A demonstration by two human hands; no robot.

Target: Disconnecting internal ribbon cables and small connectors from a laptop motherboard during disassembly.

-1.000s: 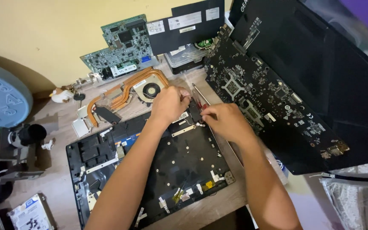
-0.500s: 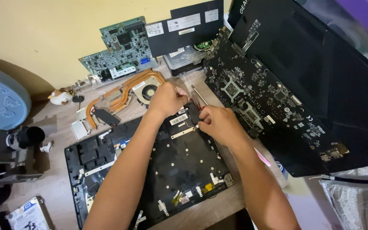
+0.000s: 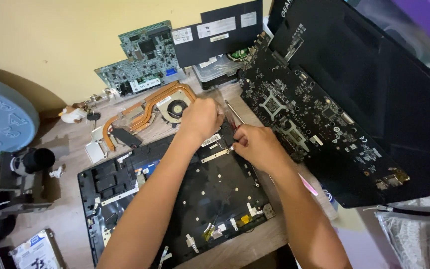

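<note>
The right hand (image 3: pixel 256 145) has its fingers pinched narrow around a slim screwdriver with a red-and-clear handle (image 3: pixel 233 116), whose tip comes down at the far edge of the opened black plastic laptop shell (image 3: pixel 195 199). The left hand (image 3: pixel 202 119) is curled into a loose fist just beside it, knuckles resting on the same far edge; whether it holds anything I cannot tell. The two hands sit near each other over a small silver metal bracket (image 3: pixel 215 155) on the shell.

The shell lies flat on the wooden worktop (image 3: pixel 70 219), near the front edge. Just beyond the left hand lies a copper heat-pipe assembly with a round black fan (image 3: pixel 162 107). To the right, a large black circuit board (image 3: pixel 304 124) leans tilted against a black panel, crowding close to the right hand. Against the far yellow wall stands a green circuit board (image 3: pixel 143 57). At the near left corner lies a silver hard drive (image 3: pixel 36 254).
</note>
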